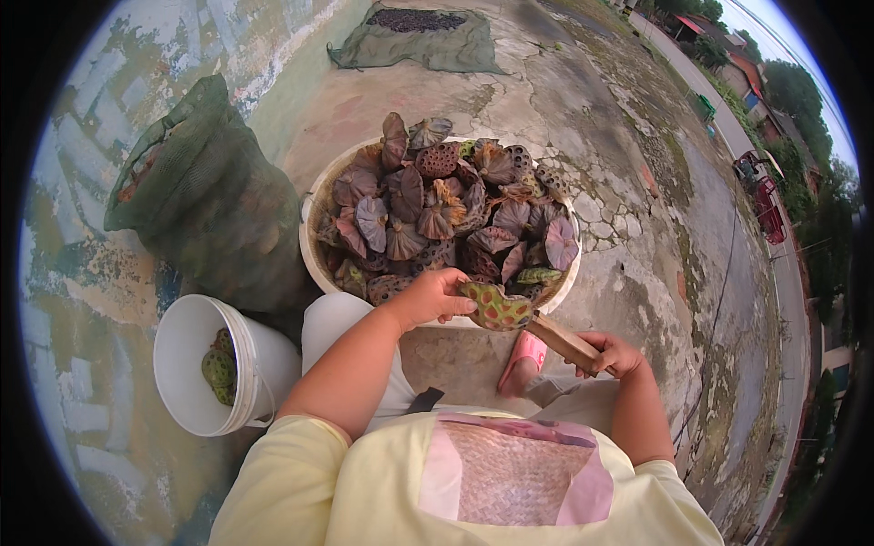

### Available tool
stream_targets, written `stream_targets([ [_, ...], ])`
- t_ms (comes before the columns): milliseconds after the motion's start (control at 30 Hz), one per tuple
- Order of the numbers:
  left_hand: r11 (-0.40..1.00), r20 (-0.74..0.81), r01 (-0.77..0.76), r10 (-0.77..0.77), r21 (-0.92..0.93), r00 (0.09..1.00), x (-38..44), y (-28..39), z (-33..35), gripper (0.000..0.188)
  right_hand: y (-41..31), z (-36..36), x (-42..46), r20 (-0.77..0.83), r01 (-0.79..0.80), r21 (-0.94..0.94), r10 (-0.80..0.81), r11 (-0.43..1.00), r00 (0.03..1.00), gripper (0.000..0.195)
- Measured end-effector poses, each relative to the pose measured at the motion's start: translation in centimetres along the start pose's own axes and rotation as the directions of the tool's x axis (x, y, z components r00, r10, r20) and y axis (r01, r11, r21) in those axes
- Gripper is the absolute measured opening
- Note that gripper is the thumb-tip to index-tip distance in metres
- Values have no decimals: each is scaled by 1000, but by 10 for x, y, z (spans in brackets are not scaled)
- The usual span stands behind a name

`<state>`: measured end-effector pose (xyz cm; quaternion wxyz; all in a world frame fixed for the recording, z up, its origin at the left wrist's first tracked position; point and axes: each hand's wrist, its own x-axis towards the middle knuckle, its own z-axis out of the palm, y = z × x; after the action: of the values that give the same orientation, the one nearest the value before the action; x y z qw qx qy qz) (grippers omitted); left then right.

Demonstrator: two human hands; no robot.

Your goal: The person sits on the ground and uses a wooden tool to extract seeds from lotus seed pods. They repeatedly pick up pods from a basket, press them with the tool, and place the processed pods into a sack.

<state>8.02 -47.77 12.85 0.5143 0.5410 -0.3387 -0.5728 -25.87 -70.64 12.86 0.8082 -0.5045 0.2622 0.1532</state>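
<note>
My left hand grips a green lotus seed pod by its edge. The pod's holed face, with brownish seeds in it, is turned up towards me. In my right hand is a wooden stick, perhaps a tool handle, whose far end meets the pod's right edge. I cannot tell whether the stick presses into the pod or only touches it. Both hands are over the near rim of a round, pale basket heaped with dried brown and purplish lotus pods. A few greener ones lie among them.
Left of my knee, a white plastic bucket tilts towards the wall and holds green lotus pods. A full green mesh sack leans behind it. Dark small pieces lie on a green net farther off on cracked concrete.
</note>
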Motion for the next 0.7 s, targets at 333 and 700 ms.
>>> stream_targets([
  [333, 997, -41, 3, -6, -76, 999, 3, -7, 4, 46, -6, 7, -4, -33, -11, -14, 10, 1000, 999, 84],
  [700, 998, 97, 44, -39, -53, 995, -7, 0, 4, 41, 2, -5, -6, 59, -55, 8, 54, 998, 997, 87],
])
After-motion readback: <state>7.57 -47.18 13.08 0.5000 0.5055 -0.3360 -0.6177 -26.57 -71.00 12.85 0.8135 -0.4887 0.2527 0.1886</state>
